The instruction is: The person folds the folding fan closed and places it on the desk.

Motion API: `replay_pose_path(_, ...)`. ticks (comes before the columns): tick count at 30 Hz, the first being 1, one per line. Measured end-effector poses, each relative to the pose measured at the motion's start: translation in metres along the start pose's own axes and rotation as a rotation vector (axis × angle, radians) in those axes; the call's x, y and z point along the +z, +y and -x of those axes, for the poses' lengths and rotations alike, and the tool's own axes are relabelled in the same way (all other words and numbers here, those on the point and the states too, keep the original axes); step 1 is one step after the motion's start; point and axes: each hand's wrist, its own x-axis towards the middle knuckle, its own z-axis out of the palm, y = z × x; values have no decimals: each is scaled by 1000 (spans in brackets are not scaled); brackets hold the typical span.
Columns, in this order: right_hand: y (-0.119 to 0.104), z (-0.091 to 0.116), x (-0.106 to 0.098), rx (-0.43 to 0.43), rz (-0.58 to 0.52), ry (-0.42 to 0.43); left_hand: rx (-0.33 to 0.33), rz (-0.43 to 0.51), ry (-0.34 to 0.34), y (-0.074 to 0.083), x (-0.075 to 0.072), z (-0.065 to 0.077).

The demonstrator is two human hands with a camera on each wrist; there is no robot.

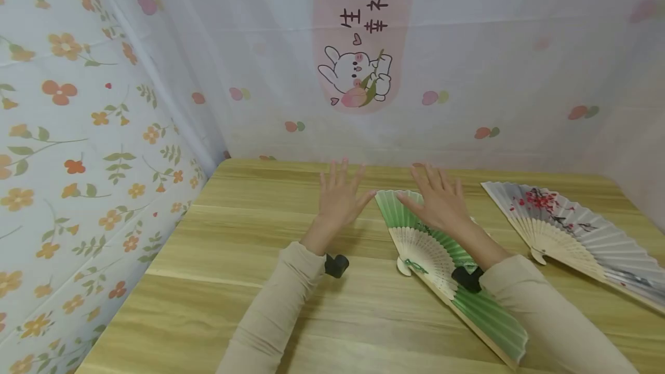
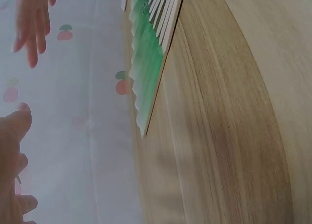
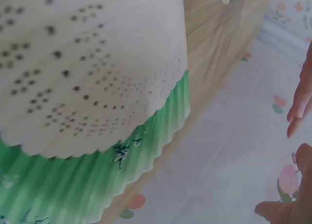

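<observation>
The left hand (image 1: 340,201) hovers over the wooden surface (image 1: 218,281), left of the green fan (image 1: 439,267) — grip unclenched, fingers spread. The right hand (image 1: 439,204) hovers above the fan's far side — grip likewise extended. The green fan lies unfolded, right of centre; a grey fan (image 1: 582,229), also unfolded, lies farther right.

Wood-grain tabletop (image 1: 208,253), green folding fan (image 1: 428,250) lying spread on it, grey-and-white fan (image 1: 582,235) spread to its right.
</observation>
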Motion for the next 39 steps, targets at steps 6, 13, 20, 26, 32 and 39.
replay_pose_path(6,5,9,-1,-10,-1,-17,9,22,-3,-2,1,1)
replay_pose_path(13,10,22,-3,10,-27,-25,16,30,-22,-3,2,2)
replay_pose_path(20,16,38,-7,21,-38,-60,48,39,-38,-4,3,4)
replay_pose_path(26,19,55,-8,8,-71,-76,93,39,-52,-5,9,9)
replay_pose_path(32,25,79,-9,2,-126,-108,121,87,-87,-5,18,10)
replay_pose_path(39,35,109,-10,16,-245,-133,121,145,-126,-6,23,9)
